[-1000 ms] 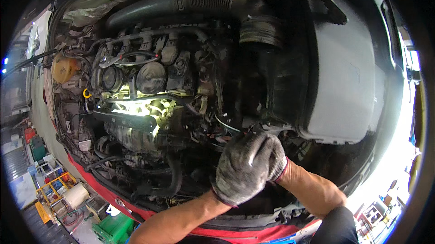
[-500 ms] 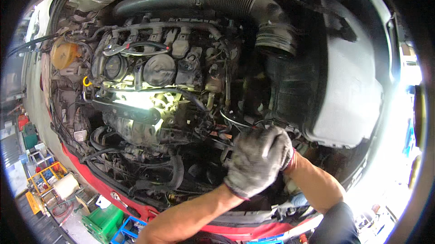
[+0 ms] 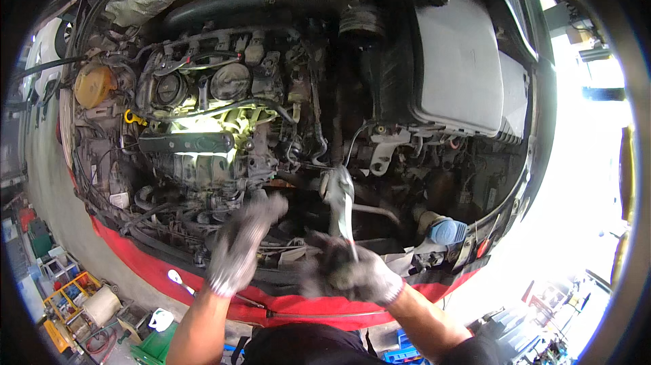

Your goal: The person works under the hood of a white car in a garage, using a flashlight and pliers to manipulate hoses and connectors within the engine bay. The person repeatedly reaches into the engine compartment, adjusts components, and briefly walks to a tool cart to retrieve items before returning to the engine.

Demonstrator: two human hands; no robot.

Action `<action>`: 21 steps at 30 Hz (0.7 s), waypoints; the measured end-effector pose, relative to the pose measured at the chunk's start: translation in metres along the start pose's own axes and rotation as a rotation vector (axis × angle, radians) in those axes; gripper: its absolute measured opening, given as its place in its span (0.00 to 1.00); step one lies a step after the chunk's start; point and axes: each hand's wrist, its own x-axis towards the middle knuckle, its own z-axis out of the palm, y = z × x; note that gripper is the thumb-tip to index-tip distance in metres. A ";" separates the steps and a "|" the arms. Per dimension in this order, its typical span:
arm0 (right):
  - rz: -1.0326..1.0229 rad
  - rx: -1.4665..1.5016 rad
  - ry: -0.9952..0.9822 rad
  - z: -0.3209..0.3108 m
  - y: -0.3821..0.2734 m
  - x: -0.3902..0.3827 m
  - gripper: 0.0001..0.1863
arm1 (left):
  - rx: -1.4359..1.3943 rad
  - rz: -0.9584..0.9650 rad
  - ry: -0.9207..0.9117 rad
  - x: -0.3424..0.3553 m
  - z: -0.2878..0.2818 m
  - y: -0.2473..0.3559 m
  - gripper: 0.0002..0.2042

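My right hand [image 3: 356,273], in a grey work glove, grips a shiny metal hand tool [image 3: 346,212] that points up and away over the front of the engine bay. The tool is blurred, so its exact kind is unclear. To its left my left hand [image 3: 244,239], also gloved, is raised in front of the engine [image 3: 203,94], apart from the tool. Motion smears its fingers, and nothing shows plainly in them. Beyond the tool's tip a thin cable [image 3: 352,145] runs down beside a metal bracket [image 3: 384,151].
A black lamp bar [image 3: 186,143] lies across the lit engine. Red-handled tools [image 3: 196,60] rest on its top. A red cover [image 3: 291,317] edges the bay, with a ratchet [image 3: 178,278] on it. A grey box [image 3: 461,60] and blue-capped filler neck [image 3: 444,231] are at right.
My hands, close together over the right front of the engine, have separated and drawn back toward me and left. The metal tool now shows in my right hand. The view has shifted.
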 end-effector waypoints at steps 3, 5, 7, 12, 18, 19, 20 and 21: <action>0.159 -0.681 0.202 -0.034 0.011 -0.061 0.20 | 0.723 0.153 0.061 0.096 0.010 -0.032 0.25; 0.029 -1.390 0.322 -0.026 0.018 -0.088 0.18 | 1.159 0.092 0.138 0.141 0.035 -0.036 0.25; -0.278 -1.755 0.375 -0.033 0.035 -0.099 0.22 | 1.312 0.017 0.220 0.172 0.041 -0.055 0.31; -0.575 -2.097 0.507 -0.068 0.057 -0.099 0.24 | 1.442 -0.048 0.295 0.199 0.064 -0.077 0.30; -0.684 -2.185 0.530 -0.089 0.059 -0.090 0.18 | 1.382 0.144 0.091 0.206 0.043 -0.081 0.18; -0.712 -2.199 0.526 -0.090 0.059 -0.090 0.17 | 1.428 0.133 0.041 0.205 0.040 -0.075 0.18; -0.706 -2.196 0.508 -0.091 0.058 -0.089 0.17 | 1.453 0.193 0.043 0.207 0.036 -0.078 0.18; -0.700 -2.194 0.488 -0.092 0.057 -0.089 0.17 | 1.478 0.253 0.045 0.207 0.033 -0.082 0.18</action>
